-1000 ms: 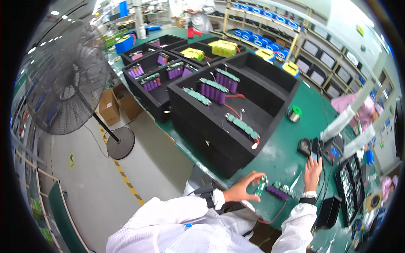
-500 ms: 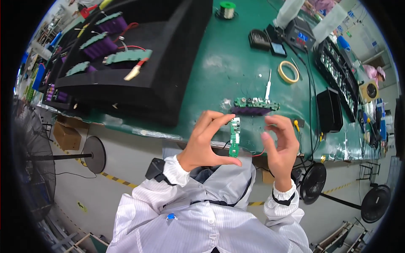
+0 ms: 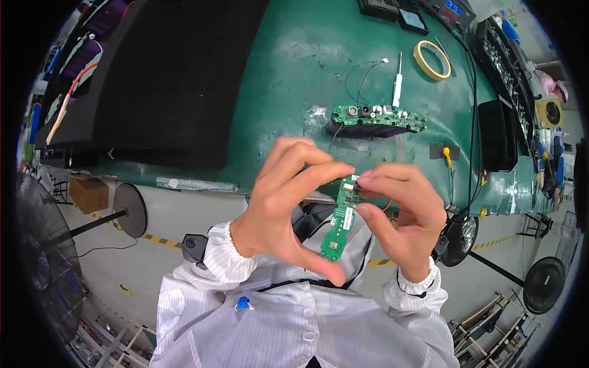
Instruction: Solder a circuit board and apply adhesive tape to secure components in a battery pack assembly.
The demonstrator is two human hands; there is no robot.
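Left hand [image 3: 275, 205]: pinching the green board [image 3: 338, 228] end to end, thumb and forefinger
Right hand [image 3: 406, 211]: fingertips at the board's upper right edge; cannot tell if pinching
Board: slanting, before the counter [image 3: 294, 67]
Pack [image 3: 375, 130]: on the counter, beyond both hands
Screwdriver [image 3: 397, 91]: just behind the pack

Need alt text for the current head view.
The person's left hand holds a narrow green circuit board, the right hand at its upper right edge. Beyond, on a green table, lie a dark purple pack topped by electronics, a white-handled tool and a tape roll, with a black box at left.
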